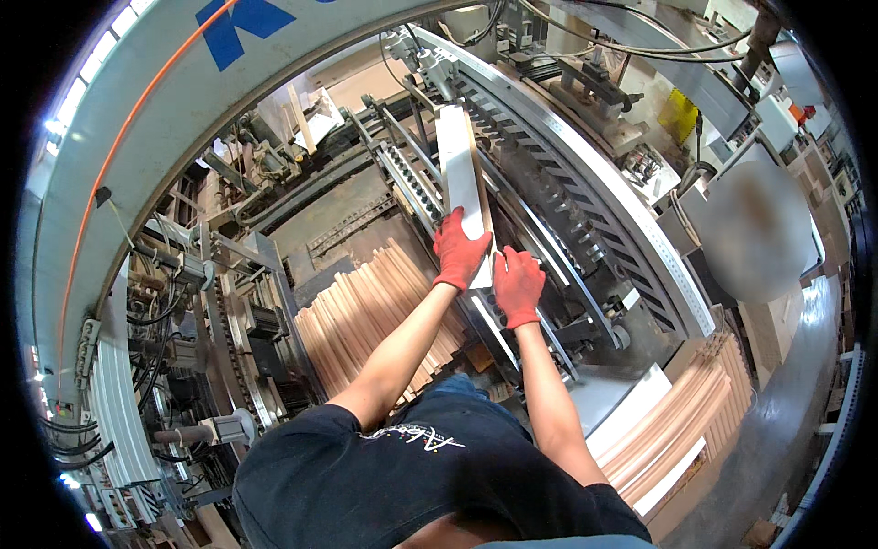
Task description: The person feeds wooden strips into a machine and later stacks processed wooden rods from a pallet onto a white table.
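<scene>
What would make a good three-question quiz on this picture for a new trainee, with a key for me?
1. Multiple choice: What colour are the gloves?
a) Blue
b) Red
c) Green

2. True or false: The stacked wooden strips are all on the person's left.

3. Fill in the blank: Of the person's two hands, the ____ one is farther up the long white-faced board, away from the body.

Key:
1. b) Red.
2. False; another stack of strips lies on the right.
3. Left; the left hand is on the white face, while the right hand is lower, by the board's near end.
</scene>
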The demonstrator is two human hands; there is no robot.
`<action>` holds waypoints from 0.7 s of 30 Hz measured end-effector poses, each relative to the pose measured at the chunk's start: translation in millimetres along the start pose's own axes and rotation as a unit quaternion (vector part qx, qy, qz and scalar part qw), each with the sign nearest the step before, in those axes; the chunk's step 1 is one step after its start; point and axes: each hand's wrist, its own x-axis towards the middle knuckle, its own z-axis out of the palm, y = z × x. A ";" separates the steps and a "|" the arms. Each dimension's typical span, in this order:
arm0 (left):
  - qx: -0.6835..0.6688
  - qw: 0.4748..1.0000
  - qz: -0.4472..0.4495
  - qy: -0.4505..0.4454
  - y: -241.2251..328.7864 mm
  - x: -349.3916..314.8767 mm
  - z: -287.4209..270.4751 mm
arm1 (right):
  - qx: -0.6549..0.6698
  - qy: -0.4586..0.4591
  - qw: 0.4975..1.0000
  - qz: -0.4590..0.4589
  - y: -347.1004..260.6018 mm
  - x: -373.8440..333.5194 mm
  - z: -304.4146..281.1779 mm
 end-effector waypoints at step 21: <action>-0.183 0.971 -0.119 -0.101 -12.0 93.0 78.9 | 0.521 0.104 0.757 0.380 51.4 26.6 -25.1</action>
